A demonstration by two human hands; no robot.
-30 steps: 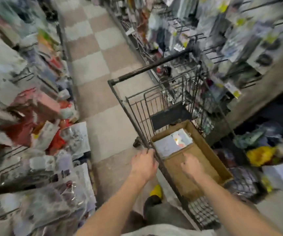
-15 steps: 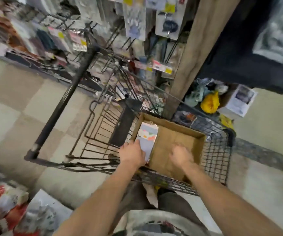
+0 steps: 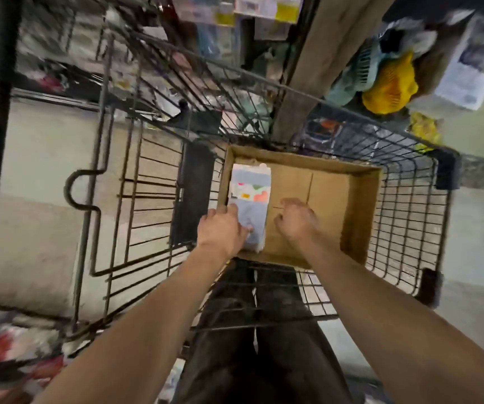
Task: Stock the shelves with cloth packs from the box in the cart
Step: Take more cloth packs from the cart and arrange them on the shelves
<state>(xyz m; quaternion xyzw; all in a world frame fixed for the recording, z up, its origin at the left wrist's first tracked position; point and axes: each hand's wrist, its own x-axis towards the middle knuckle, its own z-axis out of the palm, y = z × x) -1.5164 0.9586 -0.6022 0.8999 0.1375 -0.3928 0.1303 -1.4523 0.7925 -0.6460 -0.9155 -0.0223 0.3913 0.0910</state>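
One cloth pack (image 3: 249, 205) lies flat against the left wall inside the box (image 3: 351, 199), which sits in the cart (image 3: 410, 217). Over the pack's near end, the left hand (image 3: 223, 228) rests with fingers curved on its top. Just right of the pack, the right hand (image 3: 296, 220) hangs over the box floor, fingers curled loosely, pinching nothing.

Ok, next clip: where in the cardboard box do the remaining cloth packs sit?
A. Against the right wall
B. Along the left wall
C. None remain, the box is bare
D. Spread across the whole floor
B: the cloth packs lie against the left wall of the cardboard box, with the left hand on them, while the right hand hovers over the bare brown floor that fills the rest.
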